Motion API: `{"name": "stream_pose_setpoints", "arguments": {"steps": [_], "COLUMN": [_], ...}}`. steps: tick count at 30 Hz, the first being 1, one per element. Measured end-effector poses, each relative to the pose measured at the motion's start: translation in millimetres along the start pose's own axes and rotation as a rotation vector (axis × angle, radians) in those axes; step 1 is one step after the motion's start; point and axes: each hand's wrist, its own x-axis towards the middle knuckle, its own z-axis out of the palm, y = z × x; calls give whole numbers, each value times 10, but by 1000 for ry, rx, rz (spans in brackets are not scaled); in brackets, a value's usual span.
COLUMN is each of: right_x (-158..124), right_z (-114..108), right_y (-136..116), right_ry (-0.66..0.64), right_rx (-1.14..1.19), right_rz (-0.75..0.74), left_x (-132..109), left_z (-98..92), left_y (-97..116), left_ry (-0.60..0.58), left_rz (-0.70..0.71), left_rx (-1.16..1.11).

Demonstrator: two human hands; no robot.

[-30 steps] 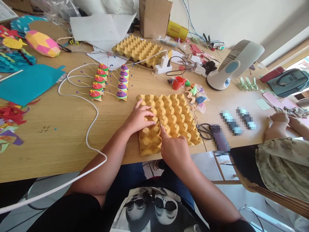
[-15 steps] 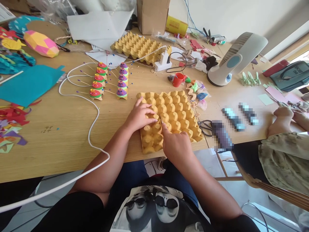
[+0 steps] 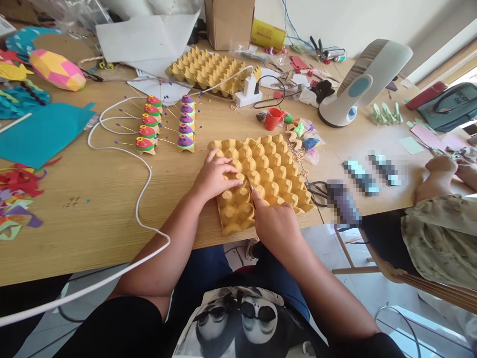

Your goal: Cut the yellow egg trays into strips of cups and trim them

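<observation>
**Two hands working on a yellow egg tray (image 3: pixel 274 166) at the near edge of a wooden table (image 3: pixel 93 209).**
The left hand (image 3: pixel 214 176) lies spread, its fingers flat on the tray's left cups. The right hand (image 3: pixel 276 226), at 5 o'clock from it, is curled closed, pinching a slim blade (image 3: pixel 250 186) whose tip meets the tray between cups. Scissors (image 3: pixel 316 192) lie just beside the tray at 3 o'clock. Painted cup figures (image 3: pixel 185 142) stand near at 10 o'clock, and a second egg tray (image 3: pixel 208 72) lies well apart at 12 o'clock.
</observation>
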Motion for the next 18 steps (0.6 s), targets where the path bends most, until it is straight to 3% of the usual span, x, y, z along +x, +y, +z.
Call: {"name": "stream_pose_setpoints", "arguments": {"steps": [18], "right_x": [-208], "right_z": [61], "right_y": [-66], "right_ry": [-72], "right_rx": [-18], "right_rz": [6], "left_x": [3], "left_z": [-8], "left_y": [10], "left_ry": [-3], "left_rz": [-8], "left_rx": [3]}}
